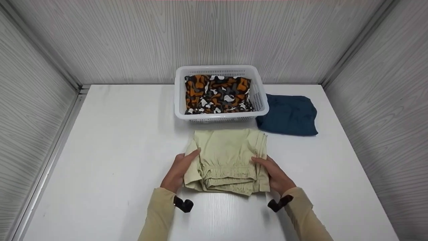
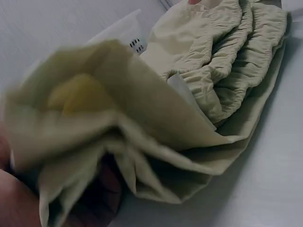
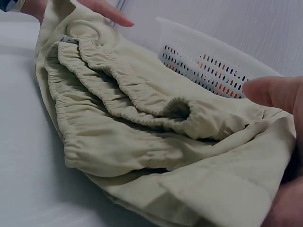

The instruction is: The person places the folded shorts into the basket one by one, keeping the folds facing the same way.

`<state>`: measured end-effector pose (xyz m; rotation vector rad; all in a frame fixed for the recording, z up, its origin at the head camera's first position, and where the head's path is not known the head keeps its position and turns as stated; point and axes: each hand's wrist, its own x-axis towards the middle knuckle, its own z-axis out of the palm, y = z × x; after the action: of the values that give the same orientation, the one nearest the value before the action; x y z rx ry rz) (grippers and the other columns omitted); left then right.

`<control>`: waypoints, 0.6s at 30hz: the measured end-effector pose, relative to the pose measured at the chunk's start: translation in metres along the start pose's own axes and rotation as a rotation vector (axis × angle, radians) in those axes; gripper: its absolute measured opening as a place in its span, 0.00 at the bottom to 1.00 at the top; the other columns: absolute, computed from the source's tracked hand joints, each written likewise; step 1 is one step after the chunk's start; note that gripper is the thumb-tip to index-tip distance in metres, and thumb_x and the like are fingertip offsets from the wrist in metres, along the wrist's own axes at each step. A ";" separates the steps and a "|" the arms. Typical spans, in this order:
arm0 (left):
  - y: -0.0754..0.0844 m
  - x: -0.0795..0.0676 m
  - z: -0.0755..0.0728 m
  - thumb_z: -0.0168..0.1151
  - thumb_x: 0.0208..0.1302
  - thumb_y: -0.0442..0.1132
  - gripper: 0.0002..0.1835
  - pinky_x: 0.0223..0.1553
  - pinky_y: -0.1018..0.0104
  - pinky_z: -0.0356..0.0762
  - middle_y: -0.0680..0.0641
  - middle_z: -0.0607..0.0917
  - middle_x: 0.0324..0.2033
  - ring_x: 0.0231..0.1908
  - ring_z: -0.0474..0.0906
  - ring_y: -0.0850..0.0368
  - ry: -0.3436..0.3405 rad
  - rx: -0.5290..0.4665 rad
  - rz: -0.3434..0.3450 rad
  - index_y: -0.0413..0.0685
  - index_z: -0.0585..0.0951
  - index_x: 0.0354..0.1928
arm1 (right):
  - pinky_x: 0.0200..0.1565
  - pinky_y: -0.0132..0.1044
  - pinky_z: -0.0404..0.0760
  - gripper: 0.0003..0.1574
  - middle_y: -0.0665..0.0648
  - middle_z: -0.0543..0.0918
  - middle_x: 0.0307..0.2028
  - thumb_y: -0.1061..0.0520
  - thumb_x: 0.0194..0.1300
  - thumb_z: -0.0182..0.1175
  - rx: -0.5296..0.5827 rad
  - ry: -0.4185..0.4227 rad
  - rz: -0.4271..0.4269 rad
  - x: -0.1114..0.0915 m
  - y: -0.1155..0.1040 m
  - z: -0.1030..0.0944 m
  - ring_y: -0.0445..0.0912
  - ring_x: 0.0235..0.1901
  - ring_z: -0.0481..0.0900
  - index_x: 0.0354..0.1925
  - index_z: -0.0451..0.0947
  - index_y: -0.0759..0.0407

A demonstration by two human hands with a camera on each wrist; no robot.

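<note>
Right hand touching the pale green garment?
Touching. In the head view, the right hand grips the side of the pale green garment, its thumb lying on top.

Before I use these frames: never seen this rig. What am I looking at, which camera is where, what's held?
No machine here: a person works bare-handed. The wide picture comes from a camera on the head, looking forward and down; the two close-ups come from cameras on the left and right wrists. The left hand and right hand grip opposite sides of a folded pale green garment with gathered edges, thumbs on top. Beyond it on the white table stands a white basket holding a camouflage-patterned cloth. A dark blue cloth lies at the basket's right; whether it runs underneath, I can't tell.
</note>
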<state>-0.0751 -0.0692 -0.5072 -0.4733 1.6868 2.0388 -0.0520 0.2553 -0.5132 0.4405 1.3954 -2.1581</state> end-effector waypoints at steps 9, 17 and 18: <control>-0.006 -0.008 0.020 0.71 0.62 0.46 0.48 0.70 0.48 0.60 0.37 0.68 0.70 0.69 0.64 0.42 0.030 0.378 0.215 0.42 0.56 0.78 | 0.54 0.53 0.82 0.51 0.67 0.77 0.60 0.57 0.68 0.67 -0.097 -0.025 -0.074 -0.001 0.003 0.005 0.59 0.54 0.82 0.78 0.50 0.41; -0.018 -0.006 0.015 0.63 0.64 0.33 0.49 0.71 0.44 0.56 0.34 0.54 0.77 0.74 0.54 0.38 -0.014 0.319 0.212 0.41 0.47 0.81 | 0.49 0.46 0.83 0.50 0.63 0.77 0.59 0.61 0.68 0.64 -0.337 0.106 -0.164 -0.004 0.004 0.007 0.53 0.50 0.83 0.79 0.51 0.46; -0.018 -0.006 0.015 0.64 0.64 0.33 0.48 0.70 0.45 0.59 0.34 0.57 0.76 0.73 0.57 0.38 -0.012 0.286 0.211 0.42 0.48 0.81 | 0.49 0.46 0.83 0.49 0.63 0.76 0.59 0.61 0.68 0.64 -0.335 0.110 -0.170 -0.005 0.003 0.007 0.53 0.50 0.83 0.79 0.52 0.46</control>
<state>-0.0597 -0.0524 -0.5163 -0.1948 2.0537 1.8879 -0.0461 0.2493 -0.5097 0.3256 1.8751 -1.9964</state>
